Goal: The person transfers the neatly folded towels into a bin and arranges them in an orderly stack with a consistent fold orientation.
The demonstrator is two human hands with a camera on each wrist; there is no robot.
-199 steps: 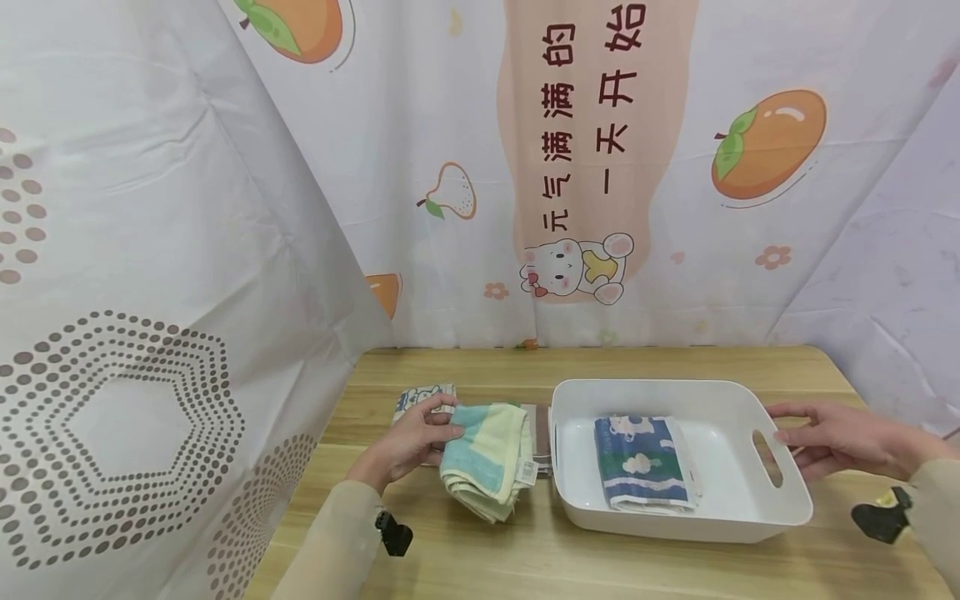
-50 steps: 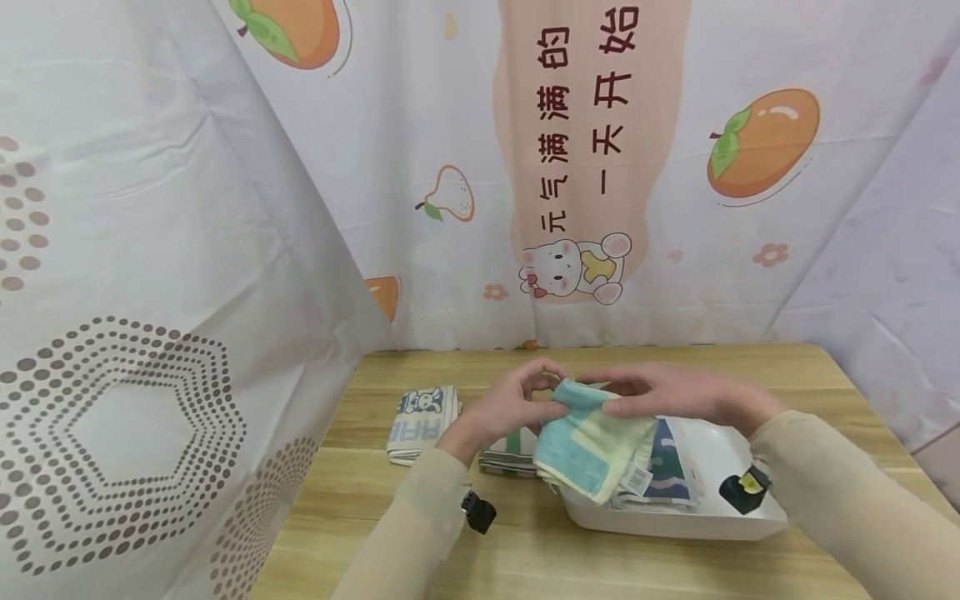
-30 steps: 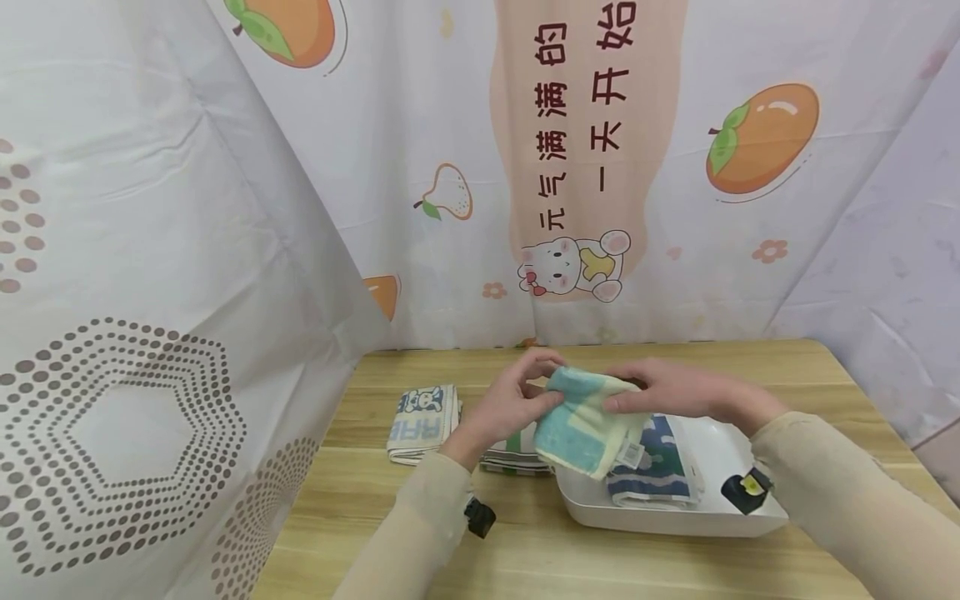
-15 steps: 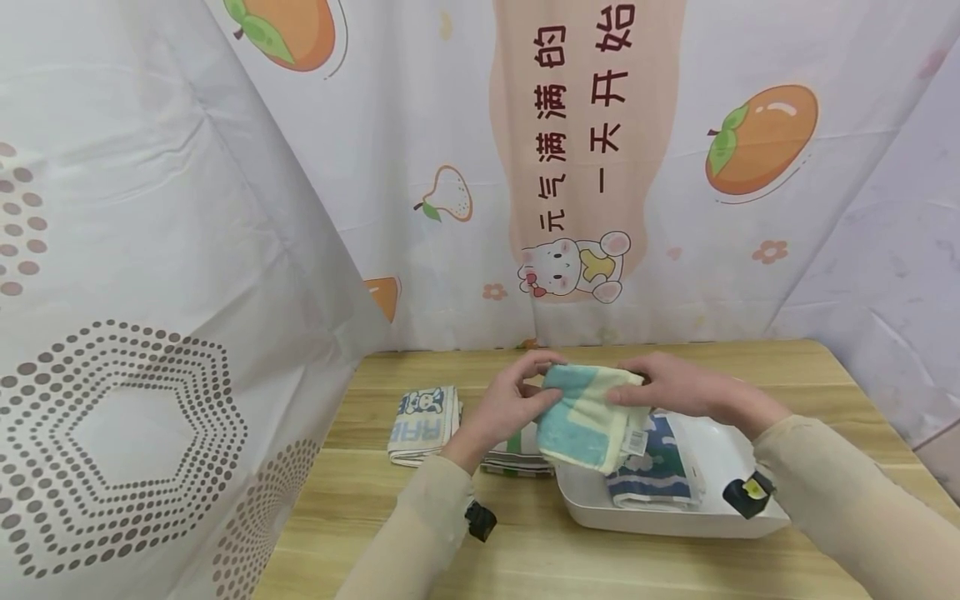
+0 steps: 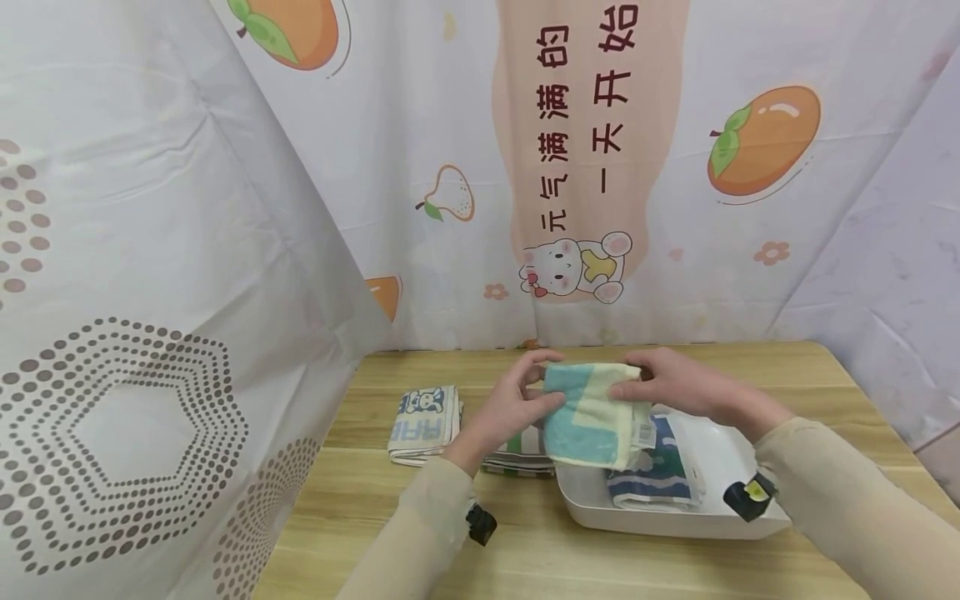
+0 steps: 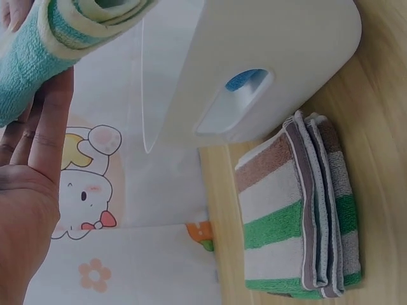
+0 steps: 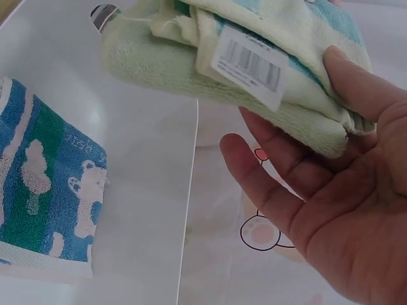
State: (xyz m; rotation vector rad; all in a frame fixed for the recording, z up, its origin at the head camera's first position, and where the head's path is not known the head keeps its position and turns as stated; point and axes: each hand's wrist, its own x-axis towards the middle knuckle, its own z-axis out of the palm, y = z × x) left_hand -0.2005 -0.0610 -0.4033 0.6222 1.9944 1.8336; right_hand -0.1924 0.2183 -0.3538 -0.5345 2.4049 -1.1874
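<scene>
Teal-and-cream towel: held up, folded
Left hand, right hand: pinching opposite sides, probably keeping folds together
White bin: partly beneath, blue towel inside

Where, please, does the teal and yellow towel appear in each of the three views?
Head: the teal and yellow towel, just below and right of centre.
Left wrist: the towel, upper-left corner.
Right wrist: the towel, along the top.
Shared landmark: the white bin, partly visible in all three.
</scene>
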